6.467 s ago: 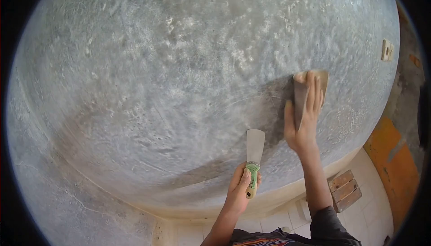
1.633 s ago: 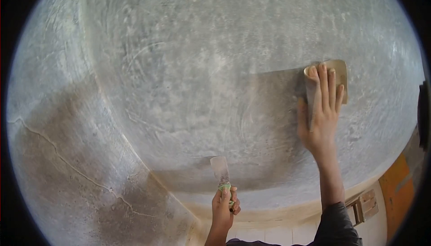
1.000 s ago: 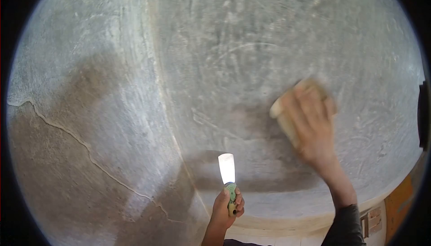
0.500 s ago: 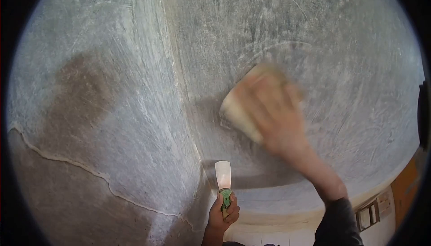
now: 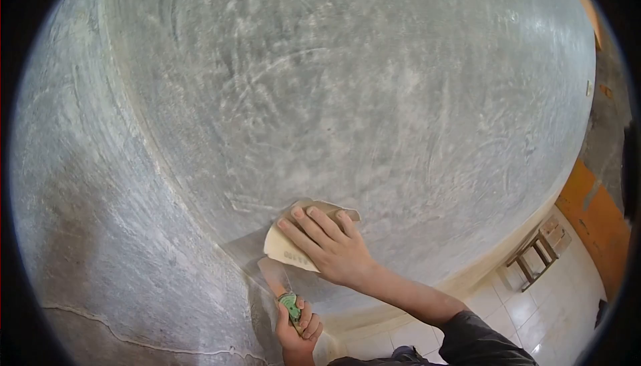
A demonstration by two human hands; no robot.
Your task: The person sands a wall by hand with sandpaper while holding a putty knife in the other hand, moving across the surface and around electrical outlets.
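Note:
My left hand (image 5: 298, 329), low in the view, is closed round the green handle of a putty knife (image 5: 274, 278), its blade pointing up towards the wall. Above it, my right hand (image 5: 334, 242) presses a folded sheet of sandpaper (image 5: 286, 251) against the grey plastered wall (image 5: 400, 119), fingers laid over the sheet. Faint printing shows on the sandpaper's pale back. The blade's tip is close beneath the sheet's lower left edge. Whitish streaks and scuffs mark the wall's surface.
A corner line divides this wall from a second grey wall (image 5: 113, 232) on the left, where a ragged ridge runs along the lower part. A small wooden stool (image 5: 534, 259) stands on the white tiled floor (image 5: 491, 306) at right, near an orange surface (image 5: 594, 212).
My right hand has moved down and left with the sandpaper, closer to the putty knife. The view has swung to the right, showing more floor and the stool.

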